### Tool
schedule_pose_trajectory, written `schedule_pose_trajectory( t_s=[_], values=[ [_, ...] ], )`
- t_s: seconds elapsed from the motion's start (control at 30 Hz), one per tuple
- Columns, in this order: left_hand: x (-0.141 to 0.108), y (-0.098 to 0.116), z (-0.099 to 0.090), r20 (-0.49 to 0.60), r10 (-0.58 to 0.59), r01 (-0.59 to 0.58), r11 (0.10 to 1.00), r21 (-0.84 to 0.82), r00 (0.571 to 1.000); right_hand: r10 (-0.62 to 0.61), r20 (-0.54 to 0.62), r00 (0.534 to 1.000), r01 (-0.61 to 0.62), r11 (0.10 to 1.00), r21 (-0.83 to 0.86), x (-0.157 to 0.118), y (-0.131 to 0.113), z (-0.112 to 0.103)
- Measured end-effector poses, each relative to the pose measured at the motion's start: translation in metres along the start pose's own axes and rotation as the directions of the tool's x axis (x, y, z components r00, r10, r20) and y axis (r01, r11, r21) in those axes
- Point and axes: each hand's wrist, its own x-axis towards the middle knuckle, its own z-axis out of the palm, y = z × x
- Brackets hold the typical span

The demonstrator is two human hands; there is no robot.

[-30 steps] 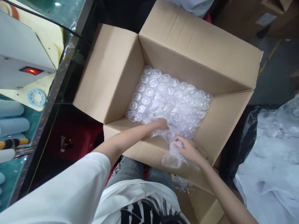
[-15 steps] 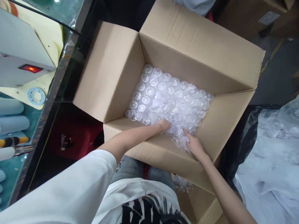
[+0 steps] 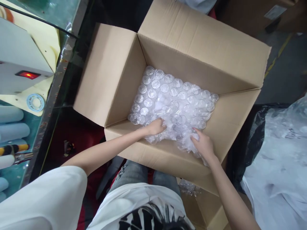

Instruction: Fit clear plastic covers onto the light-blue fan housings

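Observation:
A large open cardboard box stands in front of me. On its floor lie rows of clear round plastic pieces with ray-like lines, which seem to sit inside or under a clear plastic bag. The crumpled edge of the bag bunches along the box's near wall. My left hand is closed on this film at the near side, its fingertips partly hidden. Further right, my right hand pinches the film between thumb and fingers, close to the near right corner.
To the left is a green bench with a grey machine, its red switch lit, and a blue-white ring. A black-lined bag of white plastic stands at right. Below the near flap is another cardboard box with clear plastic in it.
My left hand has moved left along the near side, and the bag's edge is spread wider between my hands. My right hand has shifted slightly right. The view has shifted a little.

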Motion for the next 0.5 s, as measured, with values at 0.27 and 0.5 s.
schedule_pose_trajectory(
  t_s=[0.27,0.5],
  values=[
    [-0.035,-0.016,-0.019,0.064,-0.007,0.021,0.976,-0.216,0.998,-0.138,0.054,0.989,0.132,0.985,0.113,0.02,-0.005,0.027],
    [-0.011,-0.015,-0.017,-0.015,-0.065,0.064,0.998,-0.013,0.998,-0.374,0.026,0.927,0.329,0.846,0.42,-0.011,0.002,0.014]
  ],
)
